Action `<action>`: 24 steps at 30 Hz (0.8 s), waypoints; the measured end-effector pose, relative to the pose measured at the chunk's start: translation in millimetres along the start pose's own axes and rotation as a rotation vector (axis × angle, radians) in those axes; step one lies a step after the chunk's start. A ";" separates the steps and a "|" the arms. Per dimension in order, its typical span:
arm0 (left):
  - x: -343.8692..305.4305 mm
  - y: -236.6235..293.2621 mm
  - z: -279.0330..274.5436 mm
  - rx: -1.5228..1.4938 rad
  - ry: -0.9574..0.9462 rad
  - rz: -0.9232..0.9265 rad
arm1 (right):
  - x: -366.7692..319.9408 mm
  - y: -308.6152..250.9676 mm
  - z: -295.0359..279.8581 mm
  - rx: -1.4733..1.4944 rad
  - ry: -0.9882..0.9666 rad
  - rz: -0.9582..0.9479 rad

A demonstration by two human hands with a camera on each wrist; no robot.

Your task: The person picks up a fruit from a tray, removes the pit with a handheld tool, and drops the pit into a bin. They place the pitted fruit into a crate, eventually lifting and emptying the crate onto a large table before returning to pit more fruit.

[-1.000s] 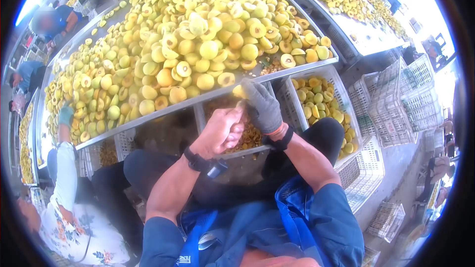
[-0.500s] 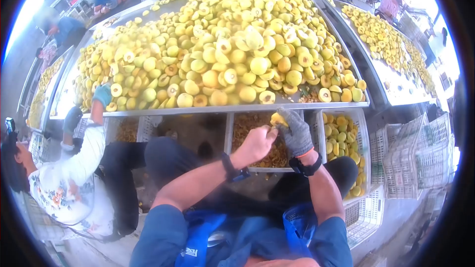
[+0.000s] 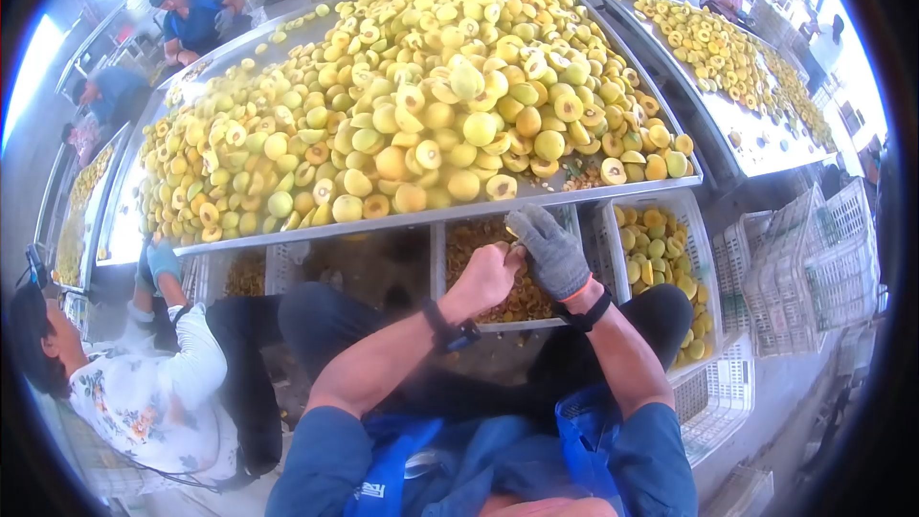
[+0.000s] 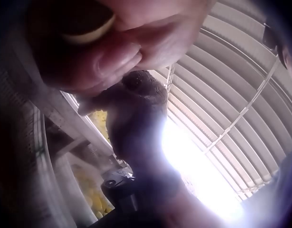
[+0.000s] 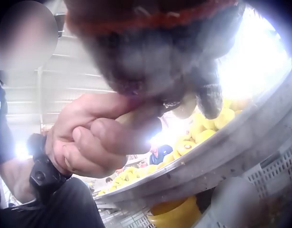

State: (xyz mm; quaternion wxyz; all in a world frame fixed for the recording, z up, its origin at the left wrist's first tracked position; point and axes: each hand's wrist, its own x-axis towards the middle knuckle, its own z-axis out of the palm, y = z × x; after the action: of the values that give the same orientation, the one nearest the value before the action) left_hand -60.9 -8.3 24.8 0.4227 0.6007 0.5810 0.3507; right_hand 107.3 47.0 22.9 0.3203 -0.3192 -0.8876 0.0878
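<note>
My bare left hand (image 3: 488, 278) grips a small tool; the rounded end of its handle (image 4: 91, 28) pokes out of the fist in the left wrist view. My right hand (image 3: 548, 254), in a grey knit glove, holds a yellow stone-fruit half (image 5: 185, 109), mostly hidden behind the gloved fingers. Both hands meet at the fruit, left fingertips against the glove. Below them is a white crate (image 3: 440, 273) of brown-orange pits and scraps. Just beyond lies the metal table (image 3: 383, 221), heaped with yellow-green fruit halves (image 3: 392, 163).
A crate of fruit halves (image 3: 661, 249) stands by my right knee, with stacked white crates (image 3: 799, 268) farther right. A person in a floral top (image 3: 158, 397) sits at my left. Another fruit-covered table (image 3: 766, 155) stands at the right, with more people behind.
My head view has swung, then steadied. The gloved hand has turned over the fruit half, which showed more plainly half a second ago. The neighbour's gloved hand has drawn back from the heap.
</note>
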 end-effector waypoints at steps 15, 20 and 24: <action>-8.8 5.6 1.2 0.120 -0.012 -0.016 | 1.0 11.7 -9.5 0.689 -0.113 0.503; -8.6 0.3 0.9 0.001 -0.008 0.023 | 2.1 3.6 -2.5 0.373 -0.033 0.265; -6.9 -4.3 -1.3 0.136 -0.020 0.067 | 4.6 0.5 -6.6 0.410 -0.053 0.260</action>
State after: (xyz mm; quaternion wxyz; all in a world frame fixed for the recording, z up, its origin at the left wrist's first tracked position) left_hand -64.3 -15.2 21.9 0.3746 0.6506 0.5789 0.3182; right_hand 109.1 50.0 30.2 0.3412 -0.3568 -0.8106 0.3150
